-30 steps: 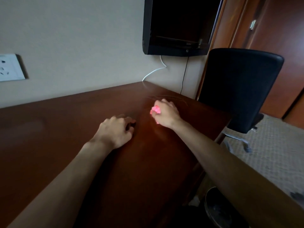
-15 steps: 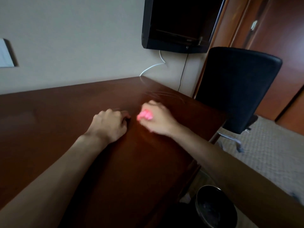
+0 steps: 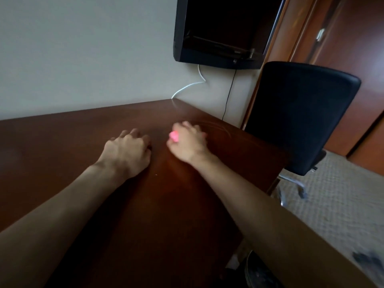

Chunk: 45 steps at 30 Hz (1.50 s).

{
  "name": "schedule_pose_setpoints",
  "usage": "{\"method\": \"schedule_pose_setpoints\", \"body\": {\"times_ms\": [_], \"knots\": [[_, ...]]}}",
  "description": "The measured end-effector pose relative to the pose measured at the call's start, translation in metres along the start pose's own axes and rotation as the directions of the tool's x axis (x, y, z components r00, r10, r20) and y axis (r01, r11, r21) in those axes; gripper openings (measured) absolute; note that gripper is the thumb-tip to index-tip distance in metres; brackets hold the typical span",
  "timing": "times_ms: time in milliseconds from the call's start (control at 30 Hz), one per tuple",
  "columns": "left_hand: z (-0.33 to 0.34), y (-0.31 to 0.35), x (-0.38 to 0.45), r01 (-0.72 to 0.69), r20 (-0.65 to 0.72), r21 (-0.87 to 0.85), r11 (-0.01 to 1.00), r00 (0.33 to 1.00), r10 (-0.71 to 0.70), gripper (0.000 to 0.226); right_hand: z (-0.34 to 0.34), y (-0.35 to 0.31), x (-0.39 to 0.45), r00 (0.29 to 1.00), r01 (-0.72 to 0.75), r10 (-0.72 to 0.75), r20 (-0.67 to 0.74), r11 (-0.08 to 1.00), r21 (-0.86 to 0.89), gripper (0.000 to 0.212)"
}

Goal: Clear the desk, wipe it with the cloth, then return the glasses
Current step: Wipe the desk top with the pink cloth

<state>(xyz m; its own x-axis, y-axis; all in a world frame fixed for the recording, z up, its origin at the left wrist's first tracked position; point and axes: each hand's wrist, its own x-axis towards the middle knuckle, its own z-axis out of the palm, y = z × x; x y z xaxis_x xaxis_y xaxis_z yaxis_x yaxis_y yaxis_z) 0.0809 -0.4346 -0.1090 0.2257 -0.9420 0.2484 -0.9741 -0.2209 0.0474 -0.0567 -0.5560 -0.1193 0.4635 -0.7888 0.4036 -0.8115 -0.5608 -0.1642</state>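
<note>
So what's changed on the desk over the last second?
The right hand, gripping the pink cloth, slid left across the desk, closing on the left hand. The left hand stayed curled and resting on the desk; the grip on the cloth is unchanged.

1. We see only a small bright pink bit of the cloth [image 3: 174,136] poking from the right hand [image 3: 188,143]; the rest is hidden inside the curled fingers and blurred.
2. The left hand [image 3: 126,151] rests knuckles-up on the counter [image 3: 62,142]; its fingertips are tucked under, so we cannot tell whether it holds anything.
3. The wall screen [image 3: 224,32] is cut off by the top edge.
4. The bin [image 3: 259,271] below the counter is cut off by the bottom edge and partly covered by the right forearm.
</note>
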Motion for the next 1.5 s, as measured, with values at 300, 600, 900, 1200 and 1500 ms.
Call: {"method": "schedule_pose_setpoints", "body": {"times_ms": [300,600,900,1200,1500], "knots": [[0.015,-0.016,-0.002,0.067,0.037,-0.139,0.988,0.997,-0.062,0.049,0.005,0.061,0.029,0.998,-0.057,0.058,-0.004,0.989,0.136,0.017],[0.008,-0.015,0.004,0.069,0.047,-0.082,0.994,0.997,-0.065,0.047,-0.026,-0.03,-0.09,0.915,0.399,-0.399,-0.067,0.861,0.316,0.017],[-0.001,-0.012,-0.006,0.075,0.123,-0.063,0.995,0.99,-0.066,0.049,0.002,0.082,0.028,0.991,-0.13,0.131,-0.037,0.991,0.022,0.02],[0.009,-0.016,-0.002,0.064,0.091,-0.078,0.995,0.994,-0.057,0.051,-0.007,0.177,0.027,0.93,-0.364,0.356,-0.089,0.925,-0.108,0.031],[0.007,-0.015,0.0,0.051,0.085,-0.048,0.998,0.995,-0.046,0.052,-0.048,0.214,-0.037,0.973,-0.224,0.225,-0.052,0.974,0.026,0.022]]}}
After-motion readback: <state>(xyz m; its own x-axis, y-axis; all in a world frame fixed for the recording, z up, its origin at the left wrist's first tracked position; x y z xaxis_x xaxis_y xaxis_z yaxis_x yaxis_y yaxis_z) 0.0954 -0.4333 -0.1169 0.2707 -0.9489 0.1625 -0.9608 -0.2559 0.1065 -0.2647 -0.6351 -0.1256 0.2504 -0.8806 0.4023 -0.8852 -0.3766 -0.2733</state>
